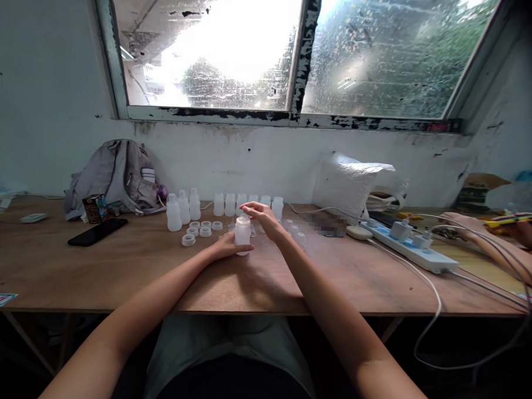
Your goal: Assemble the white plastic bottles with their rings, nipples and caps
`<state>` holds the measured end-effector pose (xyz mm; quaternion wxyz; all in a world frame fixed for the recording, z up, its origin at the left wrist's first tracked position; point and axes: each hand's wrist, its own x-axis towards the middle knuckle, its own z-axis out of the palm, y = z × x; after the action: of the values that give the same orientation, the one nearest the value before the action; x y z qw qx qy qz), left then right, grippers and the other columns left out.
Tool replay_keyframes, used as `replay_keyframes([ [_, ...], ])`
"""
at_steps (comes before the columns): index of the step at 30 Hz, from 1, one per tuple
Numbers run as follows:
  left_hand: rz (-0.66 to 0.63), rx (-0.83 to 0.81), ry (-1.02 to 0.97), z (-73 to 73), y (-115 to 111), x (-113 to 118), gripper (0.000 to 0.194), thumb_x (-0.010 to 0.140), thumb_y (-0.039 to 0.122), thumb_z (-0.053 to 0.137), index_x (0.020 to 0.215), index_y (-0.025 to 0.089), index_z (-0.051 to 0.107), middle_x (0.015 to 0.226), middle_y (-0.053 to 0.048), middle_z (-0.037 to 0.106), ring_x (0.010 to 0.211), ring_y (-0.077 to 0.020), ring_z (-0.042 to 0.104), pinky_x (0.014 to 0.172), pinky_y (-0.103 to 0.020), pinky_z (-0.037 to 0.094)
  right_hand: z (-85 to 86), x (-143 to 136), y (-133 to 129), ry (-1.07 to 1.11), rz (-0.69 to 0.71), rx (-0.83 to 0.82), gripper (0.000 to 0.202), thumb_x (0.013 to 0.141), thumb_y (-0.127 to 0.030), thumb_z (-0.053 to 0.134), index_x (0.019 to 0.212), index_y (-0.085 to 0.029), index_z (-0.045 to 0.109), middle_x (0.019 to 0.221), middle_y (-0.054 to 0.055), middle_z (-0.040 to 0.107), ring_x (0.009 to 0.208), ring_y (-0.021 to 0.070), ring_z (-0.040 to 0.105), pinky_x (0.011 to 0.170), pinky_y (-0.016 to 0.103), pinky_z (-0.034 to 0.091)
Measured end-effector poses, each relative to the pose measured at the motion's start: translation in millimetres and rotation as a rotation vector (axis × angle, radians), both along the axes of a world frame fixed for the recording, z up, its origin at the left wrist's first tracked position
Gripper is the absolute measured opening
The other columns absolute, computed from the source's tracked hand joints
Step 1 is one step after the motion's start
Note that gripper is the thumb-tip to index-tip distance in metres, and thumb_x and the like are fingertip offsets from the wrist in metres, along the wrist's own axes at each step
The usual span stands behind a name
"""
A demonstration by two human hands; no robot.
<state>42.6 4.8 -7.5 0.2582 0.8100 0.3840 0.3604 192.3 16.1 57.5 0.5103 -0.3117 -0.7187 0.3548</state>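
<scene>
L hand (227, 245) is curled round a small cloudy white plastic bottle (243, 238), thumb across its front, closed just as wide as the bottle. The bottle stands upright near the middle of the brown wood table (253, 293). R hand (263, 216) is open, fingers nearly flat over and by the bottle top; can't tell if they touch it. Just L of the grip are round white plastic rings (205, 228), lying flat in a loose bunch. Past them, far L, stand cloudy white bottles w/ clear tops (183, 207). Behind the grip is a row of cloudy white bottles w/o tops (241, 204), close to the wall (250, 157), so there's not much room that way. Small clear plastic domes (294, 233) sit near the R hand, on its R side. Toward the person, bare wood runs from the grip to the front edge, w/ lots of room. More bare wood is L of the grip, up to a flat black phone (97, 232), and R of it, up to a long white power strip (409, 247) w/ wires. Well past the strip, another person's hand (463, 224) is at the R end.
</scene>
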Motion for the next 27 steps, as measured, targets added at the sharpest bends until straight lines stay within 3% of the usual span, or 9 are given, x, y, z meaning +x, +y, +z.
replay_keyframes([
  [5, 0.031, 0.002, 0.03, 2.0, -1.8, 1.1, 0.058, 0.061, 0.049, 0.063, 0.108, 0.018, 0.048, 0.103, -0.008, 0.055, 0.094, -0.0278, 0.051, 0.076, -0.037, 0.041, 1.1, 0.1, -2.0, 0.008, -0.051, 0.028, 0.026, 0.065, -0.041, 0.061, 0.071, -0.016, 0.062, 0.077, 0.003, 0.06, 0.072, 0.0142, 0.052, 0.065, 0.026, 0.038],
  [10, 0.045, 0.114, 0.061, 6.8, -4.2, -2.5, 0.053, 0.066, 0.048, 0.058, 0.107, 0.017, 0.049, 0.099, -0.007, 0.056, 0.088, -0.0246, 0.052, 0.073, -0.034, 0.041, 0.8, 1.7, -2.3, -0.003, 0.113, -0.039, 0.028, 0.065, -0.04, 0.06, 0.08, -0.017, 0.066, 0.084, 0.004, 0.064, 0.078, 0.0153, 0.054, 0.07, 0.026, 0.039],
  [15, 0.114, 0.112, 0.035, 11.2, -5.2, -5.8, 0.049, 0.065, 0.044, 0.059, 0.104, 0.016, 0.049, 0.088, -0.005, 0.058, 0.078, -0.0212, 0.053, 0.068, -0.032, 0.041, 1.3, 4.2, -0.4, 0.094, 0.089, -0.081, 0.027, 0.063, -0.039, 0.063, 0.073, -0.015, 0.067, 0.076, 0.005, 0.065, 0.076, 0.0171, 0.056, 0.07, 0.028, 0.041],
  [18, 0.001, -0.052, -0.113, 16.8, -8.5, -5.9, 0.043, 0.064, 0.04, 0.06, 0.098, 0.015, 0.051, 0.085, -0.005, 0.057, 0.075, -0.019, 0.052, 0.066, -0.029, 0.041, 4.8, 7.3, -2.2, 0.133, 0.176, -0.125, 0.028, 0.065, -0.038, 0.061, 0.081, -0.016, 0.066, 0.085, 0.007, 0.065, 0.084, 0.0184, 0.056, 0.075, 0.029, 0.042],
  [21, -0.206, -0.346, -0.244, 25.2, -13.7, -7.9, 0.033, 0.071, 0.038, 0.048, 0.09, 0.011, 0.055, 0.077, -0.007, 0.057, 0.067, -0.0158, 0.053, 0.063, -0.028, 0.042, 7.4, 8.8, -6.2, 0.142, 0.327, -0.219, 0.039, 0.065, -0.037, 0.062, 0.1, -0.02, 0.06, 0.1, 0.008, 0.062, 0.092, 0.0194, 0.055, 0.078, 0.031, 0.042],
  [23, -0.269, -0.435, -0.27, 30.1, -15.8, -10.2, 0.035, 0.073, 0.038, 0.041, 0.087, 0.009, 0.056, 0.075, -0.009, 0.056, 0.063, -0.0147, 0.053, 0.061, -0.027, 0.042, 6.4, 7.3, -8.1, 0.144, 0.375, -0.248, 0.044, 0.063, -0.036, 0.064, 0.103, -0.02, 0.058, 0.102, 0.008, 0.061, 0.093, 0.0195, 0.055, 0.078, 0.031, 0.043],
  [25, -0.223, -0.374, -0.232, 33.3, -15.3, -12.4, 0.035, 0.071, 0.038, 0.042, 0.088, 0.01, 0.056, 0.076, -0.008, 0.056, 0.064, -0.0151, 0.053, 0.061, -0.027, 0.042, 3.4, 4.2, -8.1, 0.147, 0.329, -0.231, 0.04, 0.062, -0.037, 0.065, 0.098, -0.018, 0.06, 0.097, 0.007, 0.062, 0.089, 0.0185, 0.056, 0.077, 0.03, 0.043],
  [27, -0.065, -0.191, -0.121, 34.7, -12.5, -14.4, 0.034, 0.067, 0.038, 0.05, 0.089, 0.013, 0.056, 0.078, -0.005, 0.058, 0.068, -0.0171, 0.053, 0.062, -0.028, 0.042, -0.6, 0.7, -6.4, 0.135, 0.221, -0.194, 0.035, 0.061, -0.037, 0.066, 0.089, -0.016, 0.061, 0.087, 0.006, 0.063, 0.082, 0.0168, 0.057, 0.073, 0.028, 0.043],
])
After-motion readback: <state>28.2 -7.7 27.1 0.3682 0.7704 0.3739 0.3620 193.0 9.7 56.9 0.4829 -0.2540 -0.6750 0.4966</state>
